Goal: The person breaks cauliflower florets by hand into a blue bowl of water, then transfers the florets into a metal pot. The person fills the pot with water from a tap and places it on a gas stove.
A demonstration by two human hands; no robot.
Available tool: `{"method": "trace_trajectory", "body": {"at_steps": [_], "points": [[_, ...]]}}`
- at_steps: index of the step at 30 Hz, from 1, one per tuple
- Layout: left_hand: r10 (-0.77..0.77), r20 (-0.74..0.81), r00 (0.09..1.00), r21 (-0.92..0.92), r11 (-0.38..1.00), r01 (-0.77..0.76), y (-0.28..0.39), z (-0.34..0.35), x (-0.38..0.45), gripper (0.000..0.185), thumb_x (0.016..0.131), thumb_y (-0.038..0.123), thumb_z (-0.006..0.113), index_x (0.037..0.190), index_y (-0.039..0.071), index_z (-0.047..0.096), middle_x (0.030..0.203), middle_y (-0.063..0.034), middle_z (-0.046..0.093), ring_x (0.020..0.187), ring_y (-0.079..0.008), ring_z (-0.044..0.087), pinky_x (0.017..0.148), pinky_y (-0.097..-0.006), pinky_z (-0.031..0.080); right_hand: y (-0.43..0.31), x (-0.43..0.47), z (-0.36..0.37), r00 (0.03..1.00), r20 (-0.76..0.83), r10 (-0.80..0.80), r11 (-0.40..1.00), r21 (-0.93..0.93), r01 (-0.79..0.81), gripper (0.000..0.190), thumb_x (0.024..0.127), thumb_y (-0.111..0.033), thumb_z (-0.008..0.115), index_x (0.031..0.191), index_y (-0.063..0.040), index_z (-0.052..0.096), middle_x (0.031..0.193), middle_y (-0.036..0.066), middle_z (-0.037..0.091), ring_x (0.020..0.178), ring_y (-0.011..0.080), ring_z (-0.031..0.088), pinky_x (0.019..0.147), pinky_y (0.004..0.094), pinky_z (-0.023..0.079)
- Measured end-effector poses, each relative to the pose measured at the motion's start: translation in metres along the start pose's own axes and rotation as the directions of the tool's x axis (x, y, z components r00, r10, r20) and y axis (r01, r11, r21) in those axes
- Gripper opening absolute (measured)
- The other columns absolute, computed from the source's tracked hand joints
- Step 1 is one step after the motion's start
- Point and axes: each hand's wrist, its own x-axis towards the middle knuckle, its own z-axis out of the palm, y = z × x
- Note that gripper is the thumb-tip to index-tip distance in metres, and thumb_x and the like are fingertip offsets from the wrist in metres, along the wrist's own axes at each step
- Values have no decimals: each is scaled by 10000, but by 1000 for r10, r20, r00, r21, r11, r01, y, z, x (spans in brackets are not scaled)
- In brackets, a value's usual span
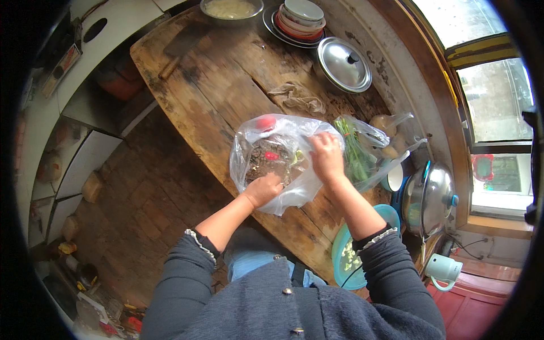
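A clear plastic bag (297, 189) lies spread on the worn wooden table (212, 91), near its front edge. Through the film show a dark, patterned mass with a small red patch and some pale green pieces; what it is cannot be told. A round red thing (266, 123) sits at the bag's far side. My left hand (265, 190) is on the near left of the bag, fingers bent together, pinching at the plastic. On the bag's right side my right hand (327, 157) grips the film with curled fingers. Both fingertips are partly hidden.
Right of the bag are bagged green stalks (357, 155) and potatoes (384, 127). A teal basin (340, 255) with chopped pieces stands near my right forearm. Farther back are a crumpled cloth (297, 97), a lidded metal pot (344, 63), stacked bowls (302, 21) and a cleaver (182, 44).
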Motion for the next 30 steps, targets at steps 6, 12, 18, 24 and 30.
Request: {"method": "trace_trajectory", "body": {"at_steps": [6, 12, 18, 24, 30], "points": [[-167, 292, 942, -171, 960, 223, 19, 11, -13, 96, 731, 105, 499, 726, 49, 577, 804, -123, 564, 827, -299, 569, 708, -397, 497, -10, -6, 60, 987, 126, 100, 974, 190, -123, 192, 791, -151, 550, 948, -51, 600, 978, 131, 607, 988, 358, 540, 843, 412, 432], [-258, -19, 966, -128, 959, 254, 13, 9, -35, 128, 711, 69, 537, 828, 51, 586, 850, -89, 567, 828, -276, 565, 721, -354, 489, 20, -7, 79, 925, 339, 175, 967, 119, -226, 309, 718, -139, 635, 1015, -68, 592, 944, 177, 607, 908, 354, 562, 791, 403, 440], [-270, -174, 947, -81, 962, 260, 23, 12, -29, 302, 735, 98, 539, 1028, 61, 602, 1008, -76, 533, 970, -252, 509, 749, -319, 504, 5, -65, 73, 979, 196, -52, 975, 221, 8, 307, 694, -67, 594, 1001, -78, 601, 966, 182, 590, 908, 355, 558, 787, 407, 455], [-284, -98, 954, -27, 959, 282, 28, 21, -20, 214, 737, 84, 553, 943, 47, 599, 988, -86, 529, 933, -270, 513, 763, -343, 479, -14, -101, 82, 987, 109, -116, 917, 393, 64, 255, 685, 13, 556, 936, -19, 589, 1007, 187, 546, 957, 350, 533, 804, 386, 456], [-299, -115, 947, -77, 953, 292, 28, 18, -22, 102, 726, 61, 542, 822, 37, 565, 935, -91, 530, 886, -272, 530, 746, -354, 475, -22, -108, 88, 933, 312, -182, 973, 191, 126, 21, 713, -63, 527, 727, -51, 537, 849, 115, 535, 820, 317, 529, 701, 400, 451]]}}
